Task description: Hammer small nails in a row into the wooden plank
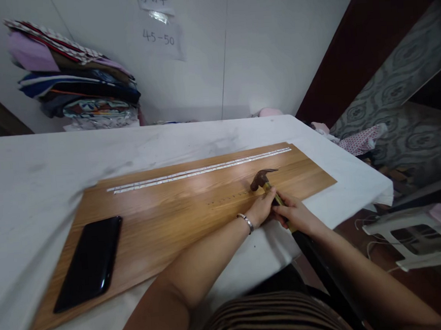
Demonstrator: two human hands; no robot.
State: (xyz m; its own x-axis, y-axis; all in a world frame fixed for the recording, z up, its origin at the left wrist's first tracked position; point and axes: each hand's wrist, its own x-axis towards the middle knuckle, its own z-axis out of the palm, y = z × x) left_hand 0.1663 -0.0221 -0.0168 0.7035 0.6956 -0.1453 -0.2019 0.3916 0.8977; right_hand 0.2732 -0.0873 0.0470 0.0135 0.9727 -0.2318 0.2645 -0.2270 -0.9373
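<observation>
A claw hammer [260,180] with a rusty head and a black and yellow handle is held low over the right part of a wood-grain board [163,215]. My right hand [293,213] is wrapped round its handle. Closer to the head, my left hand [262,207], with a bracelet [245,223] at the wrist, is closed against the handle, its fingertips partly hidden. A row of several small dark nails or marks [226,198] runs along the board left of the hammer head; they are too small to tell apart.
Two white measuring strips [201,171] lie along the board's far side. A black phone [88,264] rests at its left end. The board lies on a white-covered table [26,175]. Folded cloth [76,79] is stacked behind; a white plastic stool [421,238] stands right.
</observation>
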